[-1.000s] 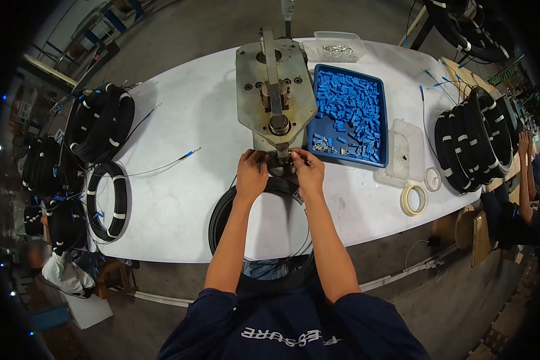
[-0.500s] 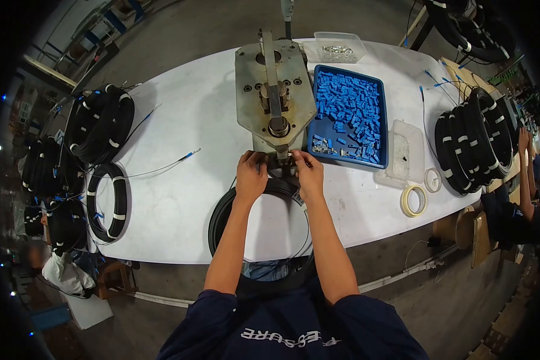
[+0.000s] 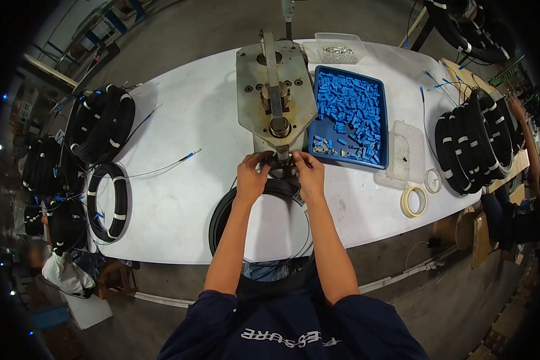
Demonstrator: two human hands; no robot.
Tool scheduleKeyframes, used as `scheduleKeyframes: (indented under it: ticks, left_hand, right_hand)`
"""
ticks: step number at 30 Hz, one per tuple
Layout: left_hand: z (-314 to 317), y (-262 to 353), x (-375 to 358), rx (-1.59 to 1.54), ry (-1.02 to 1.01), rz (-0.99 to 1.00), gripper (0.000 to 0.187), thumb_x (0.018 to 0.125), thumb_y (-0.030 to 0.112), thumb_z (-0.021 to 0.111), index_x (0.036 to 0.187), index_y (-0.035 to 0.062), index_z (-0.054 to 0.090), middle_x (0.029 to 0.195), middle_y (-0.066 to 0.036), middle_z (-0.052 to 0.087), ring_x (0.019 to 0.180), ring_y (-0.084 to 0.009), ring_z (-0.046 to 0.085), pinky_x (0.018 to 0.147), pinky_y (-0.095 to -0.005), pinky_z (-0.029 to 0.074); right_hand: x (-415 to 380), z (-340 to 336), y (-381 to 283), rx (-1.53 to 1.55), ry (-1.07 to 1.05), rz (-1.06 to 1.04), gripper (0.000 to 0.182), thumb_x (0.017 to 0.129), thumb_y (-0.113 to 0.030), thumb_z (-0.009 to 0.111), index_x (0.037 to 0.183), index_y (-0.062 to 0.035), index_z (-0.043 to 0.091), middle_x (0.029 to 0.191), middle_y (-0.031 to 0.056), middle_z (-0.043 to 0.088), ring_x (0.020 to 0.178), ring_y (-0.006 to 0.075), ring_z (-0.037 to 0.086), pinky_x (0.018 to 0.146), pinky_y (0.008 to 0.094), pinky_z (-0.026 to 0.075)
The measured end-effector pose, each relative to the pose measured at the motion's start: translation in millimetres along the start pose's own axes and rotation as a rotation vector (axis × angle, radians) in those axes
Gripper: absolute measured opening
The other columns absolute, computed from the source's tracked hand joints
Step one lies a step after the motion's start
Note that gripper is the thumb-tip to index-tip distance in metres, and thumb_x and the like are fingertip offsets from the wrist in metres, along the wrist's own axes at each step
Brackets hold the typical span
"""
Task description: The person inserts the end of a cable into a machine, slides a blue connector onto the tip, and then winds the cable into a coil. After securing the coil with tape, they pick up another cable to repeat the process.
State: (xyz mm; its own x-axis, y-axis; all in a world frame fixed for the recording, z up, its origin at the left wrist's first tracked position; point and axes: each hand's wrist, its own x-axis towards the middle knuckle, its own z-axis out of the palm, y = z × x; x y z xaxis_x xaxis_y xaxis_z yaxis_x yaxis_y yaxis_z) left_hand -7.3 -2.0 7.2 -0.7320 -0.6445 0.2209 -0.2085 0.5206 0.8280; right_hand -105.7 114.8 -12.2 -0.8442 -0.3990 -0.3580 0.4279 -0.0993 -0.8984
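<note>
A metal bench press [image 3: 246, 106] stands at the middle of the white table, its narrow head pointing towards me. My left hand [image 3: 252, 175] is at the left of the press head, fingers bent together on something too small or hidden to name. On the other side, my right hand [image 3: 309, 174] pinches a tiny pale piece close to the same head. Below both hands lies a coil of black cable [image 3: 221, 217], overhanging the table's front edge. Its cable end near the press is mostly hidden by my fingers.
Right of the press are a blue tray [image 3: 348, 161] of small blue connectors, two clear plastic boxes [image 3: 407, 144] [image 3: 340, 49] and a tape roll [image 3: 413, 201]. Black cable coils [image 3: 107, 201] [image 3: 474, 141] line both sides. A co-worker's arm [image 3: 527, 138] shows far right.
Both my hands stay at the press head with barely any shift. At the far right, the co-worker's arm has moved. The whole view has slid very slightly.
</note>
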Motion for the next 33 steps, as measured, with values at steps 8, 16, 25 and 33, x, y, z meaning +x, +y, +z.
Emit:
scheduleKeyframes:
  ticks: [8, 16, 25, 33]
  left_hand:
    - [-0.5, -8.5, 0.0, 0.005, 0.023, 0.016, 0.022, 0.079, 0.002, 0.065, 0.100, 0.0023, 0.069, 0.095, -0.014, 0.069, 0.092, -0.0334, 0.064, 0.083, -0.0399, 0.050]
    - [1.0, -8.2, 0.6, 0.059, 0.024, 0.045, 0.018, 0.081, 0.005, 0.070, 0.099, 0.0006, 0.069, 0.097, -0.013, 0.069, 0.091, -0.0287, 0.067, 0.081, -0.0361, 0.052]
    - [2.4, -6.4, 0.4, 0.034, 0.026, 0.033, 0.016, 0.082, 0.006, 0.069, 0.097, 0.0013, 0.069, 0.095, -0.013, 0.069, 0.091, -0.0303, 0.065, 0.082, -0.0381, 0.051]
    - [0.9, -5.8, 1.0, 0.058, 0.017, 0.031, 0.015, 0.083, 0.008, 0.069, 0.096, 0.0000, 0.069, 0.096, -0.014, 0.069, 0.092, -0.0295, 0.067, 0.082, -0.0367, 0.052]
  right_hand:
    - [5.0, -1.3, 6.9, -0.027, -0.012, -0.027, 0.021, 0.090, -0.021, 0.072, 0.102, -0.0032, 0.071, 0.086, -0.0028, 0.064, 0.067, 0.0048, 0.047, 0.056, 0.0204, 0.037]
    - [5.4, -1.6, 6.9, -0.029, -0.005, -0.007, 0.021, 0.091, -0.021, 0.071, 0.101, -0.0027, 0.071, 0.085, -0.0024, 0.064, 0.067, 0.0047, 0.047, 0.056, 0.0203, 0.037]
    - [1.7, -1.0, 1.9, 0.009, -0.003, 0.012, 0.021, 0.091, -0.017, 0.070, 0.100, 0.0019, 0.071, 0.083, -0.0003, 0.062, 0.077, 0.0074, 0.051, 0.069, 0.0219, 0.041]
    - [5.8, -2.7, 8.5, -0.001, -0.008, -0.006, 0.021, 0.089, -0.021, 0.073, 0.100, -0.0039, 0.072, 0.086, -0.0030, 0.064, 0.070, 0.0052, 0.049, 0.057, 0.0214, 0.038]
